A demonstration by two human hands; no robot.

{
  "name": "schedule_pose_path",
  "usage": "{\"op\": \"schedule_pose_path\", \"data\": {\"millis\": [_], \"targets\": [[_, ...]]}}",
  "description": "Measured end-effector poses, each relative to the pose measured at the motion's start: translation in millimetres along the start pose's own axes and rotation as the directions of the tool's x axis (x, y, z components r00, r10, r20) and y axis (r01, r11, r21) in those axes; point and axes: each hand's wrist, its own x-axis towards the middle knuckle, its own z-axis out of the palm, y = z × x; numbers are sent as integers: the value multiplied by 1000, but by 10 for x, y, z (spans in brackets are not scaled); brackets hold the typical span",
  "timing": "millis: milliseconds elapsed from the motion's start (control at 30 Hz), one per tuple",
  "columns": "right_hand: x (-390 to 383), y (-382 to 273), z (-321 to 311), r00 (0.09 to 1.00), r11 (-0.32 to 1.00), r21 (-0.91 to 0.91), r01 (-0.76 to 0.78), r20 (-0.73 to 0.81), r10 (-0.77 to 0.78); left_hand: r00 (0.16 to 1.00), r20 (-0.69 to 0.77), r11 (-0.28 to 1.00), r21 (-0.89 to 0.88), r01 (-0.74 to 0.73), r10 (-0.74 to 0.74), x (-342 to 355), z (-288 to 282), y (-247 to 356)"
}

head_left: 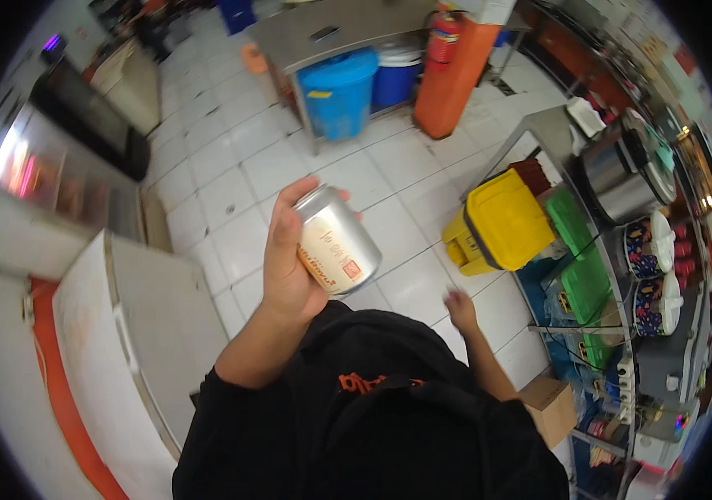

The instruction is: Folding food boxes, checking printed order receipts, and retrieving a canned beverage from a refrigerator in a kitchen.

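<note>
My left hand (287, 262) is raised in the middle of the view, fingers and thumb wrapped round a silver can (346, 242) with a cream label, held tilted over the tiled floor. My right hand (460, 307) hangs lower down at my right side, slightly blurred, its fingers loosely bent and apart with nothing seen in them. It is short of the yellow pedal bin (506, 221) beyond it.
A white chest appliance (156, 342) and glass-fronted unit (72, 196) line the left. Ahead stand a steel table (281, 29), blue bin (335, 96) and orange pillar (447, 100). A metal rack (577, 331) with cookers fills the right; a cardboard box (547, 408) sits low.
</note>
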Motion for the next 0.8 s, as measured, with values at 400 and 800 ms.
{"op": "schedule_pose_path", "data": {"millis": [400,800], "targets": [[2887,-3988,-1357,877,555,699,451,-233,-420,916,238,942,-13,336,-323,3504,-453,-763],[4568,-3666,-2523,881,204,868,452,-399,-253,639,670,926,258,276,-377,5963,269,-2120]]}}
